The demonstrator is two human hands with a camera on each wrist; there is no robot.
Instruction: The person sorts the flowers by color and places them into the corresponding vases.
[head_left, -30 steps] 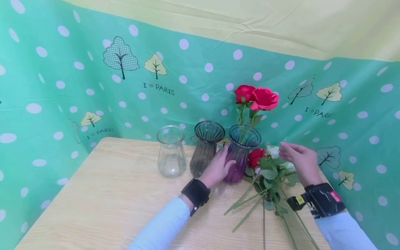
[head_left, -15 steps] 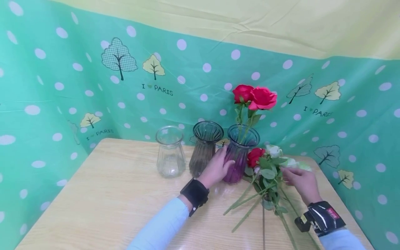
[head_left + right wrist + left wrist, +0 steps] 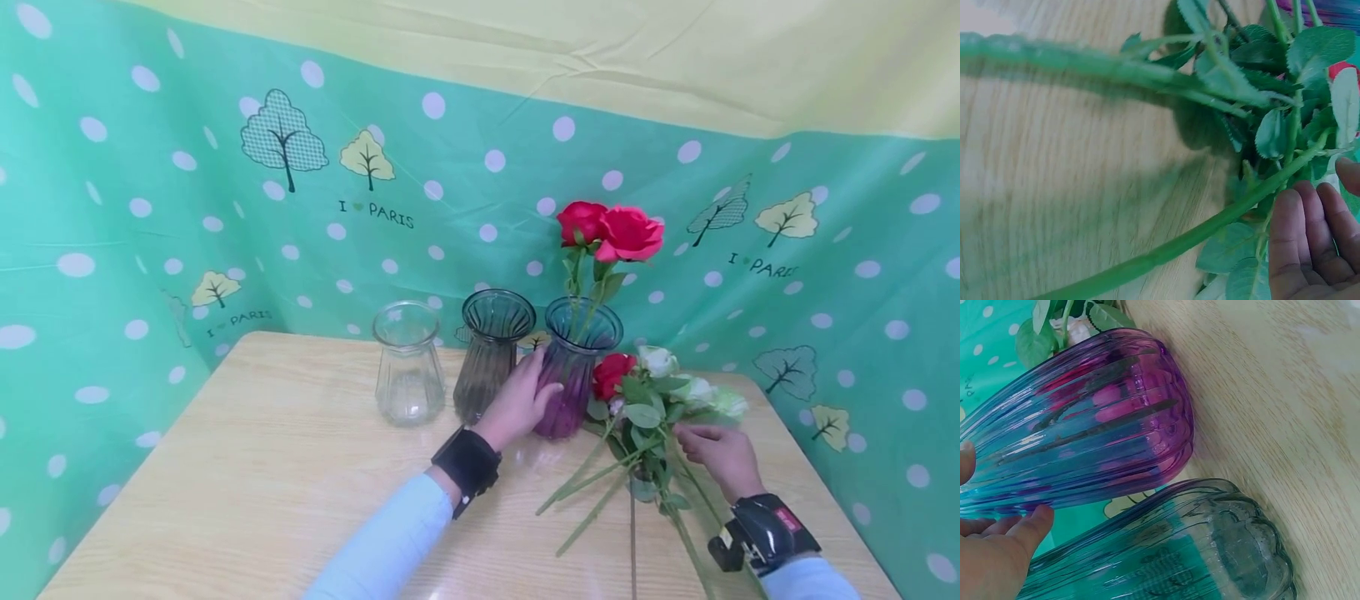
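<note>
My left hand (image 3: 517,402) grips the blue-to-purple ribbed glass vase (image 3: 564,392), with thumb and fingers on opposite sides of it in the left wrist view. Two red roses (image 3: 611,232) stand in this vase; their dark stem ends show through the glass (image 3: 1104,428). At the right my right hand (image 3: 722,457) is beside a pile of artificial flowers, its fingertips close to a green stem (image 3: 1191,240). The right wrist view shows a gap between its thumb and loosely bent fingers. White roses (image 3: 693,390) and another red rose (image 3: 615,375) lie in the pile.
A grey ribbed glass vase (image 3: 480,379) and a clear glass vase (image 3: 408,383) stand left of the purple one on the wooden table (image 3: 285,467). Several loose stems (image 3: 592,518) point toward the table's front. A green dotted curtain (image 3: 450,158) hangs behind.
My right hand has come down from above the white flowers to the stems below the blooms. The left hand has stayed on the purple vase.
</note>
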